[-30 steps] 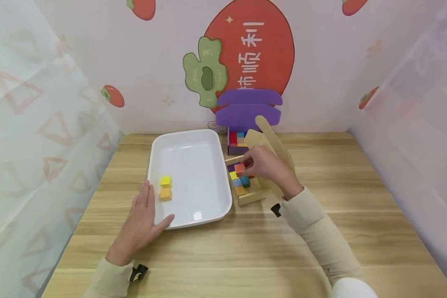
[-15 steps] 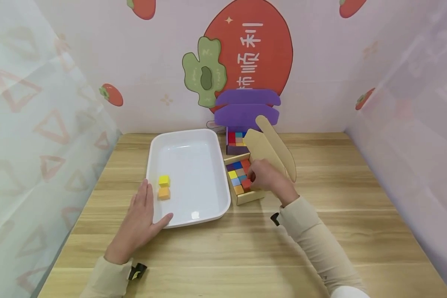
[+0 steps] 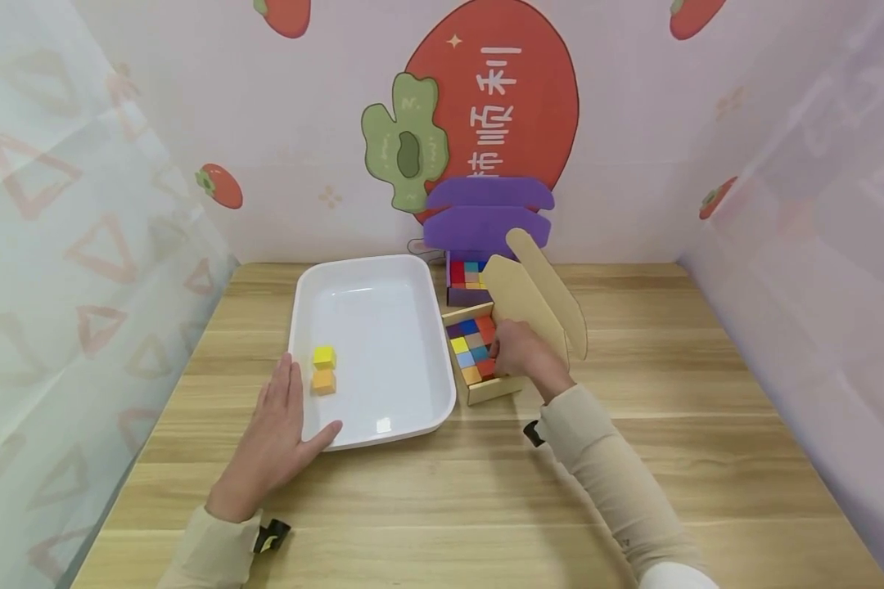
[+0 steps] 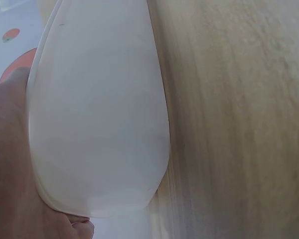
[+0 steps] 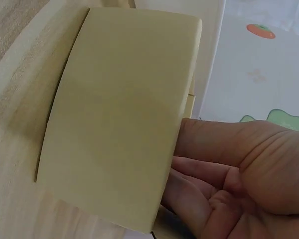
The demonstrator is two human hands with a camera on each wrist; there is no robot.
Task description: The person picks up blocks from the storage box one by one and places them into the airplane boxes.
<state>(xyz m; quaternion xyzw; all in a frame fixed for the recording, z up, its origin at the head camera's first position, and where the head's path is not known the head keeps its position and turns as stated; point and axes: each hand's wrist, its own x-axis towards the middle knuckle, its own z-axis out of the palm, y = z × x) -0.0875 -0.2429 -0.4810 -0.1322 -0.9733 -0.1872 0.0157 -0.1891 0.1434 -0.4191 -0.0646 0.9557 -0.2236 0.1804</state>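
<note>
My left hand (image 3: 268,438) rests along the near-left corner of a white tray (image 3: 445,360), fingers straight on its side and thumb over the front rim. Inside the tray sit a yellow cube (image 3: 324,357) and an orange cube (image 3: 323,381). My right hand (image 3: 523,353) reaches over the right side of a kraft cardboard box (image 3: 495,391) holding several coloured cubes. Its fingers are bent down beside a red cube (image 3: 486,370) in the near row. In the right wrist view the box wall (image 5: 114,109) hides the fingertips, so I cannot tell whether they pinch a cube.
The kraft box's lid (image 3: 534,303) stands raised at its right. Behind it is a purple box (image 3: 467,296) with more cubes, its purple lid (image 3: 486,227) upright against the printed backdrop (image 3: 302,106). Wooden tabletop (image 3: 427,515) runs in front of the tray and boxes.
My right hand carried a red cube down into the near row of the kraft box, then shifted slightly back from it. My left hand has stayed at the tray.
</note>
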